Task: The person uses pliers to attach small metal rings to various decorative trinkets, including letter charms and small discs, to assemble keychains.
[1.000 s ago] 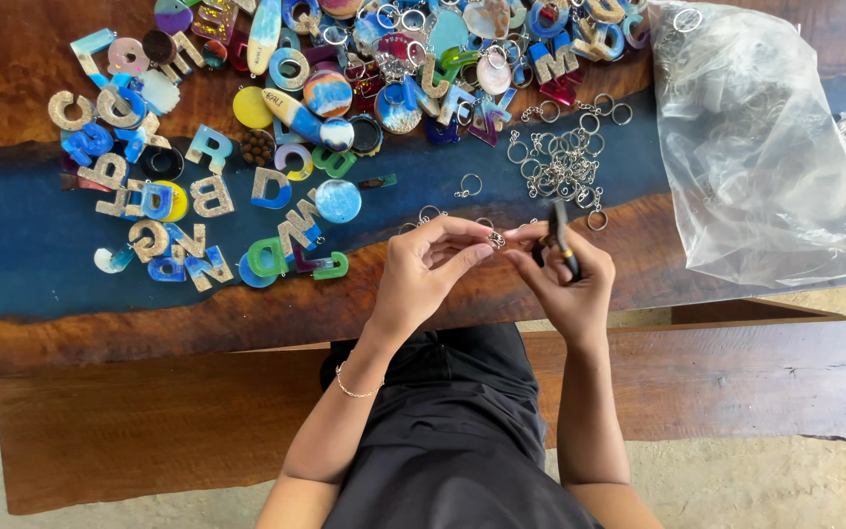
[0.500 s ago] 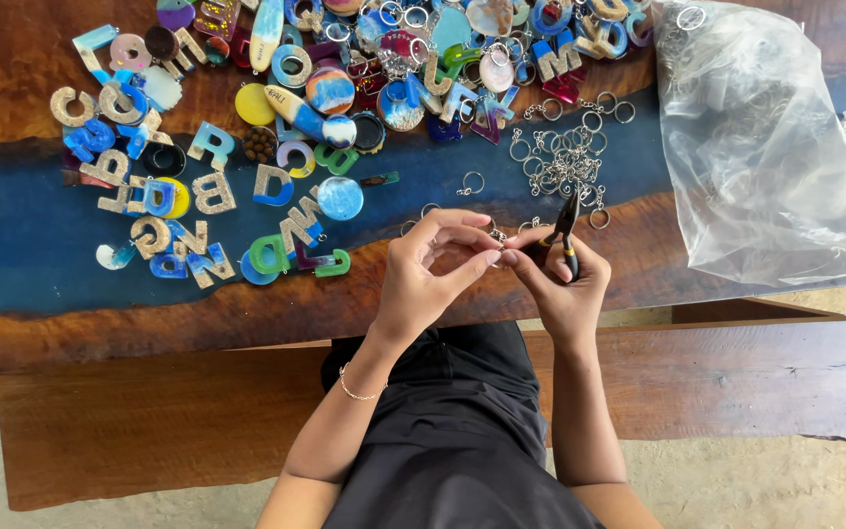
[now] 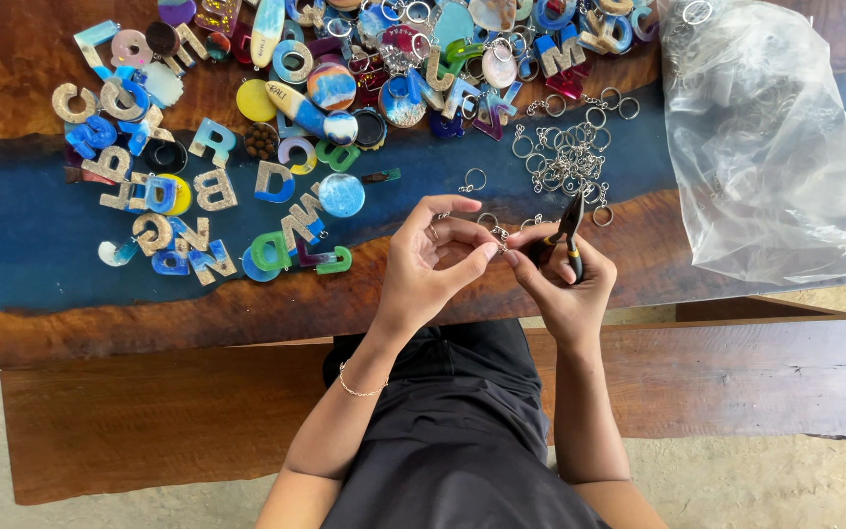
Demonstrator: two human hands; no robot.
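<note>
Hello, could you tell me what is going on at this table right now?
A person seated at a wood and blue resin table pinches a small metal key ring between the left hand and right hand. The right hand also grips small black pliers. Loose key rings with chains lie just beyond, colourful resin letters and charms are spread to the left, and a clear plastic bag lies on the right.

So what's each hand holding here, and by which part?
The right hand grips small pliers by the handles, tips pointing up. The left hand pinches a small metal ring at its fingertips; the exact hold is too small to tell.
</note>
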